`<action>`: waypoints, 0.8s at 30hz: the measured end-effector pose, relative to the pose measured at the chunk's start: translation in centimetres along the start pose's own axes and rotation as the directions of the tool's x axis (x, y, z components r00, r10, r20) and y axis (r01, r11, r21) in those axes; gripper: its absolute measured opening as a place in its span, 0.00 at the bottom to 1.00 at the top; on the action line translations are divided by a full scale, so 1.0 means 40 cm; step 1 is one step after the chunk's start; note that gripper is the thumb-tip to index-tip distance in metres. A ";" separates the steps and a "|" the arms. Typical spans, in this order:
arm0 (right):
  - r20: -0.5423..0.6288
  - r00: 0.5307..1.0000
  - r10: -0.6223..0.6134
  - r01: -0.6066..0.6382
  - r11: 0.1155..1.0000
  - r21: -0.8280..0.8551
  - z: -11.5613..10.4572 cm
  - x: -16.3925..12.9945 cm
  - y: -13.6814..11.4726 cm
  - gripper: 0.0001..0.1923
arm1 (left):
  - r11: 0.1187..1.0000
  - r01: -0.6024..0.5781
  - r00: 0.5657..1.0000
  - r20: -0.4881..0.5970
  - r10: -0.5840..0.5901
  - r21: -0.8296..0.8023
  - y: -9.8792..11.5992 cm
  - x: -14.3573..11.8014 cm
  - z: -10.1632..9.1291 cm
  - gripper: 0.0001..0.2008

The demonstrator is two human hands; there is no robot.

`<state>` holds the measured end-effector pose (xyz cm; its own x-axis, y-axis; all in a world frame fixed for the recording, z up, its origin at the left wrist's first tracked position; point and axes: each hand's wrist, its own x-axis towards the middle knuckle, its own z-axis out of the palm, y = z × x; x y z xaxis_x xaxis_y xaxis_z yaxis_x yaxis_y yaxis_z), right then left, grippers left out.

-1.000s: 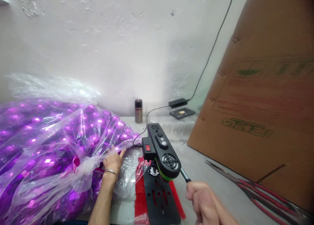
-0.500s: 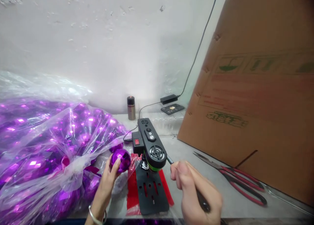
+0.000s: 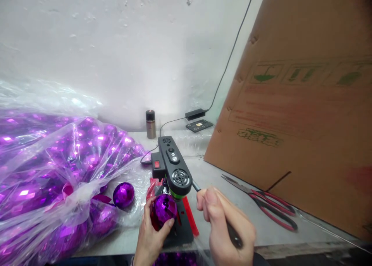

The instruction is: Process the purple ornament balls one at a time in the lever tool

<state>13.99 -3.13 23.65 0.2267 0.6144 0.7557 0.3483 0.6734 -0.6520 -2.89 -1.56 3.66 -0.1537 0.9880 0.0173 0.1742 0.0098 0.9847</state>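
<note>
In my left hand [image 3: 151,235] is a shiny purple bauble [image 3: 165,208], its fingers and thumb around the sides. The bauble is held below the rounded front end of a black tabletop machine [image 3: 176,163], over its slotted base plate [image 3: 186,235]. Whether it touches the plate cannot be made out. My right hand [image 3: 229,227] is closed around the dark handle [image 3: 235,239] of a lever that runs to the machine's right side. A second purple bauble [image 3: 123,195] lies on the table left of the machine.
A clear plastic bag [image 3: 66,169] full of purple baubles fills the left. Red-handled scissors [image 3: 267,206] lie at right before a large cardboard box [image 3: 302,115]. Behind the machine are a small bottle [image 3: 150,124], a power adapter [image 3: 195,114] with its cable, and a phone [image 3: 199,125].
My left hand has brought the bauble rightward from beside the bag to under the machine's head. My right hand has kept its grip on the lever handle. The view has shifted slightly.
</note>
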 end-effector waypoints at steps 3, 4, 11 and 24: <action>-0.003 1.000 0.009 -0.009 1.000 -0.008 0.002 -0.002 0.000 0.20 | 1.000 -0.016 0.998 0.053 0.014 0.026 -0.011 0.002 -0.003 0.42; 0.010 1.000 0.023 -0.023 1.000 -0.013 0.003 -0.003 -0.001 0.20 | 0.999 -0.020 0.998 0.062 0.018 0.028 -0.012 0.004 -0.002 0.41; -0.037 0.998 0.046 -0.045 0.999 0.026 0.011 -0.001 0.000 0.22 | 0.992 -0.102 0.994 0.052 0.098 0.076 -0.008 0.010 0.015 0.40; 0.045 0.998 0.041 -0.040 0.999 -0.023 0.001 0.001 0.005 0.20 | 0.975 -0.156 0.983 -0.070 0.168 0.158 0.013 -0.026 0.110 0.38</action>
<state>14.03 -2.98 23.55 0.1993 0.6593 0.7250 0.3598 0.6390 -0.6799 1.65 -1.92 3.40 -0.1902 0.9621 0.1952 0.3472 -0.1200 0.9301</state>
